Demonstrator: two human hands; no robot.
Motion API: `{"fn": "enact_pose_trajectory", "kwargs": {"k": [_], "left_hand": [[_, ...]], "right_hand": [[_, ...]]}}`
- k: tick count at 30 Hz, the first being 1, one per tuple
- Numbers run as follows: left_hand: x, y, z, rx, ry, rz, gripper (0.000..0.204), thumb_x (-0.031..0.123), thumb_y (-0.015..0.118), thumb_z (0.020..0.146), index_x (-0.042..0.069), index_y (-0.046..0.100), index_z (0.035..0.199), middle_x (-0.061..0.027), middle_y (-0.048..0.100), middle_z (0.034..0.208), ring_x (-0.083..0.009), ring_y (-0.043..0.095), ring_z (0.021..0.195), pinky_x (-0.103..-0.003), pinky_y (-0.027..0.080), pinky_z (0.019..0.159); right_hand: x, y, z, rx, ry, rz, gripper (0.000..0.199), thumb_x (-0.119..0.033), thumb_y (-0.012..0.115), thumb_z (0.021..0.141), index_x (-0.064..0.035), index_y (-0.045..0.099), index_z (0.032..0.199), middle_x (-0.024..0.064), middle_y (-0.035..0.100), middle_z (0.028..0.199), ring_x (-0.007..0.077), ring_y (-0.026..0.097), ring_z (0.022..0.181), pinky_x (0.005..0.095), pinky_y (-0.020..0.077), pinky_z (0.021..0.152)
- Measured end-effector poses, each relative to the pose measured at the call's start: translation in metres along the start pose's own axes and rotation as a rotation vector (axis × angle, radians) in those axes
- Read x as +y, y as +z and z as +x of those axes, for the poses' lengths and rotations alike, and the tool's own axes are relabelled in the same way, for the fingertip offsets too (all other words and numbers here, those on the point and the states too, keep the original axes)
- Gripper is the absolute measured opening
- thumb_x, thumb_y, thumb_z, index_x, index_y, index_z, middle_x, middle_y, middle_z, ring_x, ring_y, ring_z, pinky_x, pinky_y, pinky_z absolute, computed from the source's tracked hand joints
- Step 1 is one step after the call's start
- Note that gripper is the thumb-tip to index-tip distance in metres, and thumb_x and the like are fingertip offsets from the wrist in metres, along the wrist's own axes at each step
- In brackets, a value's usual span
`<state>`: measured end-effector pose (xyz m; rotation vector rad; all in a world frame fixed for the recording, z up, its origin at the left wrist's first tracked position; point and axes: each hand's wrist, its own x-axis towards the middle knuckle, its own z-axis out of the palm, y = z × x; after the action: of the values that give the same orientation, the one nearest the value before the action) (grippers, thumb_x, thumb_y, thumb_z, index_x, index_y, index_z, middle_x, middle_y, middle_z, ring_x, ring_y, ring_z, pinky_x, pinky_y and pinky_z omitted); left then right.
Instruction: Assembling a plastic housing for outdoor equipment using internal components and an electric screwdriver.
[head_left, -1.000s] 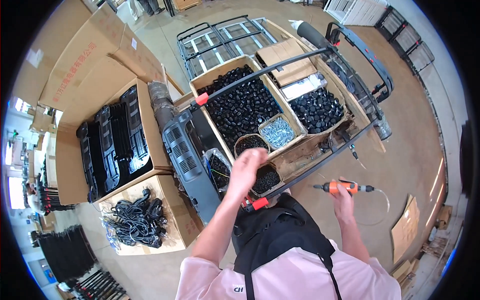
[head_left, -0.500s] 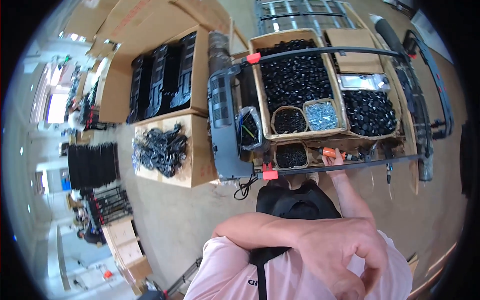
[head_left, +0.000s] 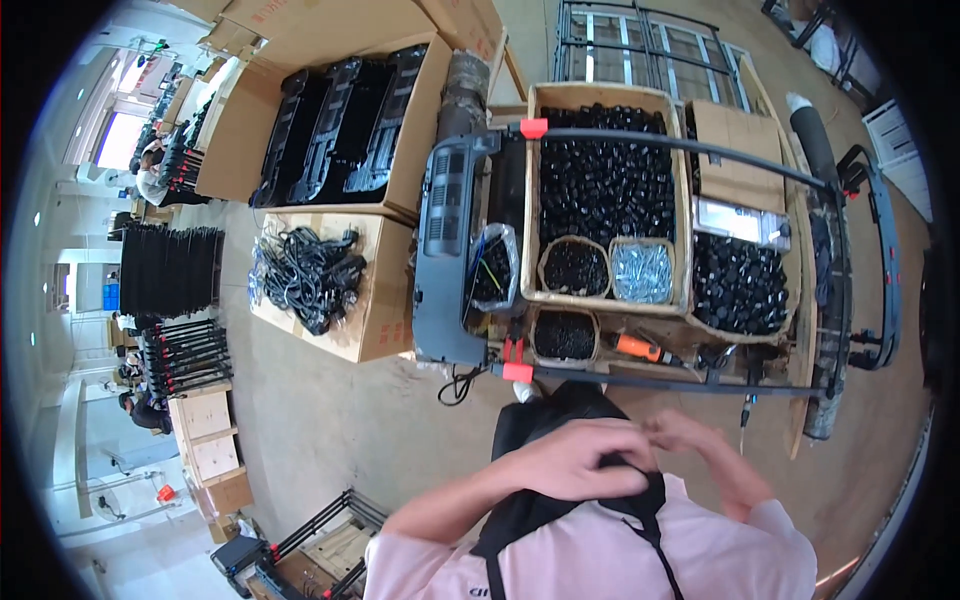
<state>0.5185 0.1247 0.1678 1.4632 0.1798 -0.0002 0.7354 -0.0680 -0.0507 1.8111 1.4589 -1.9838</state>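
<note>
A: What've I got up close?
B: Both hands at chest. Left hand point(head_left: 570, 458) clenched on black apron point(head_left: 560, 500) edge; right hand point(head_left: 690, 432) fingers curled at same spot, can't tell if grasping.
A: Beyond that?
B: Orange screwdriver point(head_left: 640, 349) lying on workbench point(head_left: 800, 400), untouched. Farther: box of black caps point(head_left: 605, 185), screws tub point(head_left: 642, 272), cable carton point(head_left: 305, 275) on left.

A pale pink short-sleeved shirt point(head_left: 600, 560) is worn, with small dark lettering seen on the chest near its lower edge. A black apron bib point(head_left: 560, 470) is laid over the shirt, and thin black straps are seen below the bib. Both forearms are left bare.
</note>
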Motion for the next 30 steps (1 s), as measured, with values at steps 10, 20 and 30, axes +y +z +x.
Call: {"fn": "enact_pose_trajectory", "kwargs": {"k": [10,20,30], "left_hand": [[-0.197,0.002,-0.102,0.961,-0.545,-0.692,0.071,0.051,0.059,0.107,-0.002,0.045,0.152,-0.0155,0.063,0.14,-0.0229,0.061,0.127,-0.036,0.051,0.103],[-0.235,-0.021,-0.045,1.146,-0.28,-1.166,0.053,0.057,0.064,0.103,0.009,0.059,0.126,-0.014,0.07,0.122,-0.0271,0.068,0.111,-0.051,0.053,0.102],[-0.203,0.01,-0.122,1.364,-0.066,-1.049,0.042,0.048,0.059,0.108,0.007,0.069,0.104,-0.0086,0.074,0.102,-0.0222,0.071,0.099,-0.042,0.055,0.093]], "right_hand": [[-0.113,-0.375,0.03,1.23,-0.359,-0.292,0.049,-0.032,0.065,0.101,-0.0016,0.061,0.139,0.0221,0.065,0.136,0.04,0.062,0.127,0.0472,0.0495,0.108],[-0.085,-0.469,0.156,0.869,-0.041,-0.363,0.074,-0.07,0.052,0.1,0.0009,0.075,0.097,0.0161,0.076,0.086,0.031,0.075,0.088,0.0429,0.0548,0.087],[-0.271,-0.367,-0.007,1.121,-0.462,-0.651,0.042,-0.04,0.056,0.109,-0.0007,0.07,0.113,0.0283,0.064,0.083,0.041,0.065,0.075,0.0445,0.0501,0.071]]}}
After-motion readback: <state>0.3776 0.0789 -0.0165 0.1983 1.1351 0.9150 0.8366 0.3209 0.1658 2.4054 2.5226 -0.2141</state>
